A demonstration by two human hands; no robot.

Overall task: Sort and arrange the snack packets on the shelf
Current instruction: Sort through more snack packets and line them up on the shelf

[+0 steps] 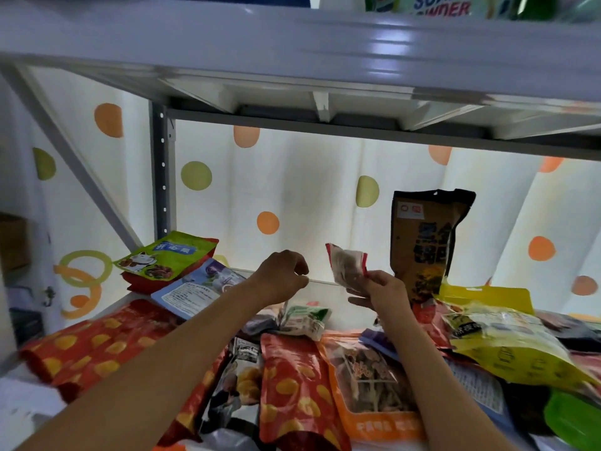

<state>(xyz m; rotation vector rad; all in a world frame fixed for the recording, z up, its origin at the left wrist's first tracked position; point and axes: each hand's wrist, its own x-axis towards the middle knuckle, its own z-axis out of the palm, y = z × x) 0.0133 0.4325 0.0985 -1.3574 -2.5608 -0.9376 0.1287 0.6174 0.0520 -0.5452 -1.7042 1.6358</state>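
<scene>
the small clear packet (347,267) with red ends is held up above the middle of the shelf (322,283), pinched at its lower corner by the fingers of the right hand (379,289). the left hand (282,277) hovers just left of it, fingers loosely curled and holding nothing. under the hands lies a green-and-white packet (305,317). a brown pouch (422,245) stands upright near the back edge on the right, a yellow bag (507,340) lying in front of it. red bags with yellow spots (296,385) and an orange bag (367,385) lie along the front edge. a green bag (169,257) and a blue one (192,292) sit in the back left corner.
</scene>
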